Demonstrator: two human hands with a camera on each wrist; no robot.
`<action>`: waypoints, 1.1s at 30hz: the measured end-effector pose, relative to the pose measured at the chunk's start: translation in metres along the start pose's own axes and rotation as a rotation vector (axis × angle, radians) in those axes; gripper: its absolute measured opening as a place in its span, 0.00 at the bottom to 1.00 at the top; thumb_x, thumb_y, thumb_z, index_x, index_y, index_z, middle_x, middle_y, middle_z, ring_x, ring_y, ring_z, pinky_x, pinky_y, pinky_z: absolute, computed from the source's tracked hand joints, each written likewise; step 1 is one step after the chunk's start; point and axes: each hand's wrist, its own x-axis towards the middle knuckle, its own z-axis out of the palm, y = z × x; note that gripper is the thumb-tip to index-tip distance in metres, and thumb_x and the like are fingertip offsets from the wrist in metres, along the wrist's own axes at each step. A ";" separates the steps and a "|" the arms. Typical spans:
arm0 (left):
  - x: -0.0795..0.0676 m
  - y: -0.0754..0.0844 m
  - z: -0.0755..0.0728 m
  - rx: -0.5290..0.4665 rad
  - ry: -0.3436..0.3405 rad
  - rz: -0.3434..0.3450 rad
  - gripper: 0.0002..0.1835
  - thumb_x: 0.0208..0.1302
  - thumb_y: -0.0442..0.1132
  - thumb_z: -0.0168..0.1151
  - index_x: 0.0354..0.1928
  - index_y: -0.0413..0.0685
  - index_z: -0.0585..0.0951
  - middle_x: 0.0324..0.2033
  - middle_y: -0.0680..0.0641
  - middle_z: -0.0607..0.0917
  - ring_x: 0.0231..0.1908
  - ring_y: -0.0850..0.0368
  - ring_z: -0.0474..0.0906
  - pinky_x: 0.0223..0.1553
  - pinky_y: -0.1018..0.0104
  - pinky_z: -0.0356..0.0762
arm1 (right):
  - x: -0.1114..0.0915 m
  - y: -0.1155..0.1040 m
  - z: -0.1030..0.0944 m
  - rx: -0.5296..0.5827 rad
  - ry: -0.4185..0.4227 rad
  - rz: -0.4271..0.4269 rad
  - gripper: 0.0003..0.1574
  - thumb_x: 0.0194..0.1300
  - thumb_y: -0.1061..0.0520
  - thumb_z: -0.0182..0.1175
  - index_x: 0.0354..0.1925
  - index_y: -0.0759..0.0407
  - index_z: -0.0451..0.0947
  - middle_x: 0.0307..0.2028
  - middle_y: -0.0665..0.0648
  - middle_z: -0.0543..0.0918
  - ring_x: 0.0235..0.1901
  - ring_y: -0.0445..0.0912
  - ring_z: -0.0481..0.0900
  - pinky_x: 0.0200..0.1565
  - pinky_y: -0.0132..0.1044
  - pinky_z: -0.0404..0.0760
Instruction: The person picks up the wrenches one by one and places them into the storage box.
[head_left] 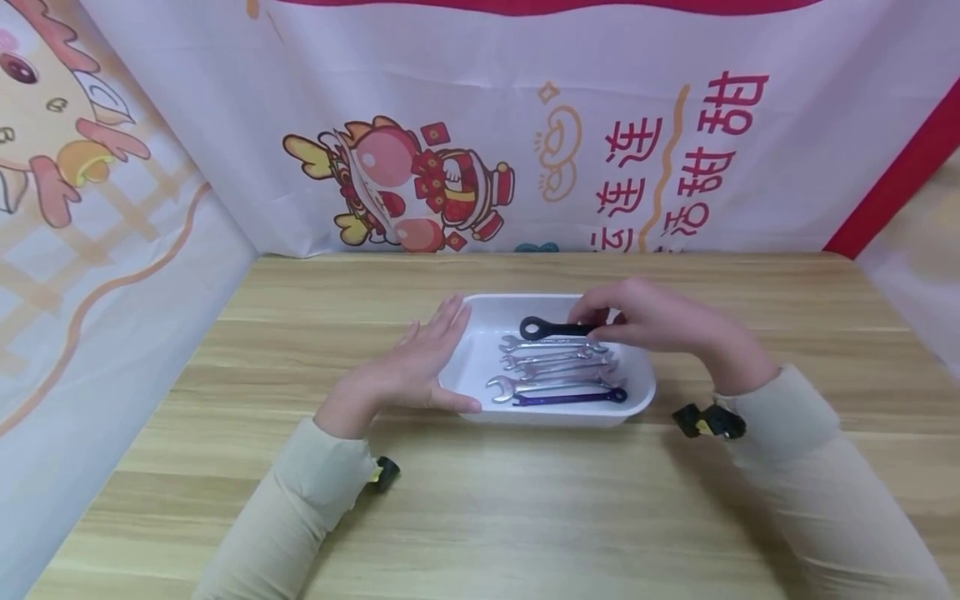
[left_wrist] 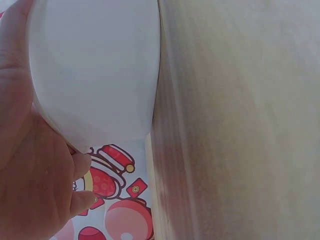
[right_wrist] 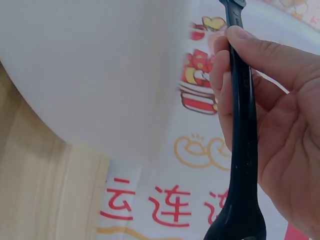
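A white tray point(head_left: 467, 379) stands on the table with several wrenches lying side by side in it. My right hand point(head_left: 651, 321) pinches a black ratchet wrench point(head_left: 553, 329) by its shaft at the tray's far side. In the right wrist view the thumb and fingers hold that wrench's dark handle point(right_wrist: 242, 120). Silver open-ended wrenches point(head_left: 551, 385) fill the middle, and a purple-blue wrench point(head_left: 568, 398) lies nearest the front wall. My left hand point(head_left: 416, 362) rests against the tray's left end, fingers straight along the rim and thumb at the near corner.
The wood-grain table point(head_left: 525, 508) extends around the tray. Behind it hangs a white printed cloth point(head_left: 480, 75) with cartoon figures and red characters, and another printed cloth point(head_left: 142, 275) borders the left side. Dark wrist devices point(head_left: 708, 422) sit at both cuffs.
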 end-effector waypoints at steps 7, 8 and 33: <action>0.001 0.000 0.000 0.001 -0.005 -0.003 0.72 0.46 0.74 0.68 0.79 0.54 0.33 0.79 0.54 0.26 0.78 0.55 0.21 0.77 0.41 0.31 | 0.009 -0.004 0.007 0.023 -0.005 -0.022 0.19 0.63 0.64 0.66 0.52 0.51 0.84 0.46 0.51 0.87 0.45 0.44 0.83 0.50 0.44 0.86; 0.001 0.000 0.000 0.002 -0.005 -0.002 0.72 0.46 0.74 0.68 0.79 0.54 0.33 0.79 0.53 0.26 0.78 0.55 0.21 0.77 0.41 0.31 | 0.010 -0.005 0.007 0.028 -0.006 -0.024 0.19 0.63 0.64 0.66 0.52 0.51 0.84 0.46 0.51 0.87 0.45 0.44 0.83 0.50 0.45 0.86; -0.001 0.000 0.000 0.006 0.010 0.014 0.71 0.48 0.74 0.68 0.79 0.55 0.33 0.79 0.52 0.27 0.79 0.54 0.22 0.76 0.39 0.31 | 0.043 -0.016 0.033 0.039 -0.090 -0.080 0.19 0.64 0.63 0.66 0.53 0.53 0.84 0.46 0.50 0.87 0.44 0.41 0.83 0.51 0.38 0.85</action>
